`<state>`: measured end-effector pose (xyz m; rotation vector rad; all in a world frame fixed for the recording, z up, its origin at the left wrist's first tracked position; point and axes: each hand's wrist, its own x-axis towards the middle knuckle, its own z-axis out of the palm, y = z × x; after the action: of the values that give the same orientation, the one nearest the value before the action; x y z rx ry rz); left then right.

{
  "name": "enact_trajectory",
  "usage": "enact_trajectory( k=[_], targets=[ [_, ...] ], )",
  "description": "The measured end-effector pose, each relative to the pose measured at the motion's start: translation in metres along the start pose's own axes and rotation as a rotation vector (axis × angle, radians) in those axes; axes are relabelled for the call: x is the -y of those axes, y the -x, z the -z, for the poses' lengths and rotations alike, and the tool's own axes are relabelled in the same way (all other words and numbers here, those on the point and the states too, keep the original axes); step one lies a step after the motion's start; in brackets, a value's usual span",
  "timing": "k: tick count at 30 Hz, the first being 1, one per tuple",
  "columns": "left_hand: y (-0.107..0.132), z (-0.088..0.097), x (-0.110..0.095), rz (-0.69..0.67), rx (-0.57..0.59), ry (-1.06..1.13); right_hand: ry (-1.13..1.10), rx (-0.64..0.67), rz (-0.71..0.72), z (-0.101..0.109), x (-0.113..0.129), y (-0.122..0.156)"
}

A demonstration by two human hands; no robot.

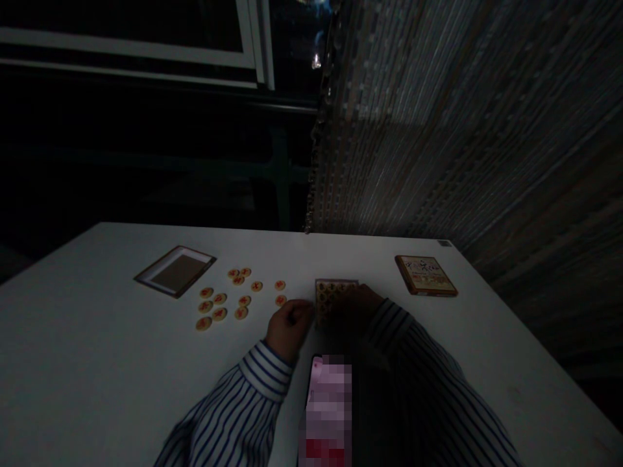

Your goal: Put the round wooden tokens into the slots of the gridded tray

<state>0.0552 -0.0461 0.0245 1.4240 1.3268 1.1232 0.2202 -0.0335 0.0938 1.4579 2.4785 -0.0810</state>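
Observation:
A small square box (335,284) filled with round xiangqi pieces in rows stands on the white table in front of me. My left hand (291,326) is at its left side, fingers curled together with the tips close to the box edge; whatever they hold is hidden. Over the right part of the box lies my right hand (357,308), in deep shadow, its fingers not readable. To the left of the box, several round pale pieces with red characters (219,314) are scattered; two of them, including one red-marked piece (281,300), lie near my left hand.
A shallow open tray or lid (198,261) lies at the left of the table (121,363). At the right is a flat box with a printed cover (427,275). A lit phone (327,408) lies between my forearms. A string curtain (389,149) hangs behind the table's far edge.

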Motion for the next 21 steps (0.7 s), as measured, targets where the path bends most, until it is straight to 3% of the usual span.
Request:
enact_trajectory(
  k=[21],
  targets=[
    [-0.0001, 0.0002, -0.0012, -0.018, -0.002, -0.038, 0.021, 0.083, -0.045, 0.0037, 0.0035, 0.0005]
  ],
)
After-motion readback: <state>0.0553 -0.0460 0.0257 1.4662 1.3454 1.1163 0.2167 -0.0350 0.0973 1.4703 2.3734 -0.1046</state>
